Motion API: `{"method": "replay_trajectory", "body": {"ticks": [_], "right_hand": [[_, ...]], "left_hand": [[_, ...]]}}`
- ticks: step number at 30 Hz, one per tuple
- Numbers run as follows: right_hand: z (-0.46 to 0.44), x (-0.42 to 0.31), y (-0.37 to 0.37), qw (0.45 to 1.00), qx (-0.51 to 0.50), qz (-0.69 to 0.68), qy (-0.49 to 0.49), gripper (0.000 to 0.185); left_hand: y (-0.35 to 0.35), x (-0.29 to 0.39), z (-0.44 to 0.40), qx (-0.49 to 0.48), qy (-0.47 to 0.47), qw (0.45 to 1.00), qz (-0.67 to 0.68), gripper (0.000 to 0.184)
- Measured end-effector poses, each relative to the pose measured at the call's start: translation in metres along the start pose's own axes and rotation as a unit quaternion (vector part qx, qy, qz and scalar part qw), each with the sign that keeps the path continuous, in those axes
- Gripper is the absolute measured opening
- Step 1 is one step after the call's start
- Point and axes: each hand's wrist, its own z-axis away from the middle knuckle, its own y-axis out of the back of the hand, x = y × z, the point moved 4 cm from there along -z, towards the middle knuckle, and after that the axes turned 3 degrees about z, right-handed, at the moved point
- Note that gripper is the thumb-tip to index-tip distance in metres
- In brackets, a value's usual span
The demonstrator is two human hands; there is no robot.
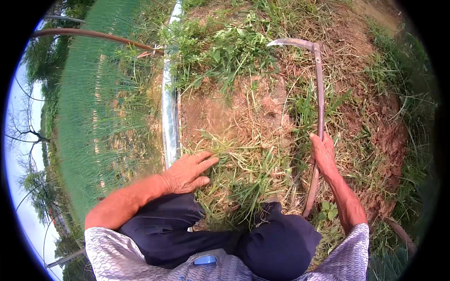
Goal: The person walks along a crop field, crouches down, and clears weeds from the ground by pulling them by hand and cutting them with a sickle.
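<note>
My right hand [323, 152] is wrapped round the wooden handle of a sickle [319, 89]. The sickle's curved blade [290, 42] points left at the far end, over weeds and bare soil. Low over the cut grass [246, 175], my left hand [187, 172] is spread, with fingers apart and nothing visible in them. Its fingertips are close to the pale grass stems; whether they touch them I cannot tell. Between the two hands lie loose green and dry stalks.
A strip of clear plastic sheeting [169, 103] runs along the left of the soil. Beyond it grow dense thin green plants [79, 107]. A brown curved pole [93, 33] reaches in at upper left. Leafy weeds [234, 44] stand ahead, and reddish soil [391, 150] lies right.
</note>
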Motion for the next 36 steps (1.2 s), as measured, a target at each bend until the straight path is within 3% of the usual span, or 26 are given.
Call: {"method": "replay_trajectory", "body": {"ticks": [2, 3, 4, 6, 8, 10, 11, 12, 14, 15, 16, 17, 19, 22, 27, 29, 34, 36], "right_hand": [[-0.037, -0.035, -0.001, 0.999, 0.015, -0.008, 0.049, 0.023], [-0.056, -0.047, -0.002, 0.998, 0.018, -0.022, 0.062, 0.023], [-0.076, -0.057, -0.003, 0.996, 0.022, -0.035, 0.076, 0.023], [-0.112, -0.064, -0.009, 0.993, 0.050, 0.033, 0.098, 0.026], [-0.122, -0.057, -0.019, 0.992, 0.047, 0.080, 0.087, 0.028], [-0.112, -0.057, -0.025, 0.980, 0.043, 0.181, 0.074, 0.033], [-0.119, -0.022, -0.027, 0.978, 0.053, 0.194, 0.057, 0.032], [-0.104, 0.000, -0.026, 0.971, 0.051, 0.210, 0.098, 0.033], [-0.063, 0.048, -0.018, 0.972, 0.045, 0.229, 0.018, 0.036], [-0.041, 0.068, -0.012, 0.970, 0.072, 0.228, 0.044, 0.033], [-0.025, 0.087, -0.005, 0.966, 0.099, 0.226, 0.071, 0.031], [-0.015, 0.104, 0.000, 0.973, 0.089, 0.210, 0.030, 0.029], [0.024, 0.115, 0.002, 0.974, 0.057, 0.215, -0.038, 0.026], [0.077, 0.127, -0.006, 0.978, 0.054, 0.203, -0.012, 0.023], [0.109, 0.142, -0.022, 0.991, 0.116, 0.051, -0.047, 0.023], [0.111, 0.138, -0.029, 0.984, 0.158, -0.018, -0.083, 0.023], [0.113, 0.116, -0.026, 0.965, 0.231, 0.002, -0.125, 0.018], [0.118, 0.109, -0.028, 0.953, 0.266, -0.026, -0.142, 0.017]], "left_hand": [[-0.023, 0.001, 0.012, 0.081, 0.063, 0.971, 0.215, 0.064], [-0.018, 0.018, 0.012, 0.048, 0.145, 0.920, 0.360, 0.065], [-0.002, 0.035, 0.008, 0.045, 0.146, 0.922, 0.357, 0.065], [0.011, 0.057, 0.004, -0.086, 0.146, 0.864, 0.474, 0.068], [0.010, 0.060, 0.005, -0.092, 0.173, 0.847, 0.494, 0.070], [0.024, 0.080, -0.009, -0.155, 0.116, 0.892, 0.409, 0.071], [0.019, 0.080, -0.014, -0.175, 0.063, 0.908, 0.376, 0.071], [0.014, 0.075, -0.019, -0.189, 0.027, 0.929, 0.316, 0.069], [0.016, 0.067, -0.028, -0.158, 0.019, 0.956, 0.245, 0.061], [0.018, 0.063, -0.034, -0.162, 0.016, 0.955, 0.250, 0.061], [0.027, 0.054, -0.043, -0.106, 0.052, 0.971, 0.209, 0.057], [0.038, 0.045, -0.052, -0.052, 0.088, 0.981, 0.166, 0.053], [0.066, 0.036, -0.077, 0.007, 0.068, 0.995, 0.068, 0.045], [0.111, 0.018, -0.125, 0.094, -0.024, 0.987, -0.130, 0.045], [0.158, -0.013, -0.247, 0.184, -0.080, 0.957, -0.210, 0.063], [0.162, -0.028, -0.294, 0.286, -0.036, 0.913, -0.290, 0.075], [0.171, -0.075, -0.375, 0.264, -0.027, 0.894, -0.360, 0.084], [0.183, -0.090, -0.379, 0.225, 0.091, 0.926, -0.289, 0.086]]}}
